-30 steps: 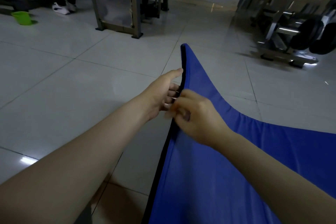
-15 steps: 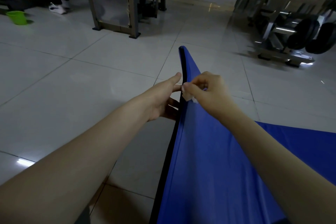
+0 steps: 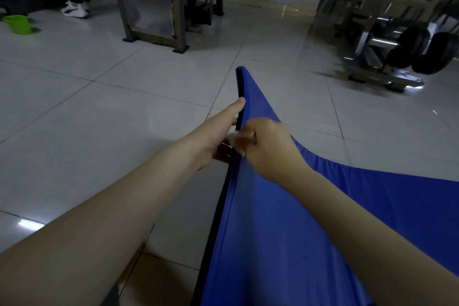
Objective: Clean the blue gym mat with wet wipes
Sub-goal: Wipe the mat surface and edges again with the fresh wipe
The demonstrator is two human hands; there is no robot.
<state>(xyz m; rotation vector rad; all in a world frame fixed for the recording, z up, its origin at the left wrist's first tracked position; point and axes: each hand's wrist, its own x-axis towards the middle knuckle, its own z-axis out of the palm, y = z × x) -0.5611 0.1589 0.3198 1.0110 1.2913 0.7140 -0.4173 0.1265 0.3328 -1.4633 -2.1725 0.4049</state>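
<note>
The blue gym mat (image 3: 285,231) is lifted on its left side, so its black-trimmed edge runs up the middle of the view to a raised corner. My left hand (image 3: 218,131) holds that edge from the left, thumb laid along the rim and fingers behind the mat. My right hand (image 3: 265,149) pinches a small white wet wipe (image 3: 237,140) and presses it against the mat's edge just below my left thumb. Most of the wipe is hidden inside my fingers.
Grey tiled floor (image 3: 99,131) lies to the left and beyond the mat. A metal machine frame (image 3: 154,7) stands at the back, a weight rack with dark plates (image 3: 409,49) at the right. A green bucket (image 3: 18,23) and a person's white shoes (image 3: 74,10) are far left.
My right hand with the wipe slid up along the mat's edge, then came back down toward me. My left hand kept its hold on the edge.
</note>
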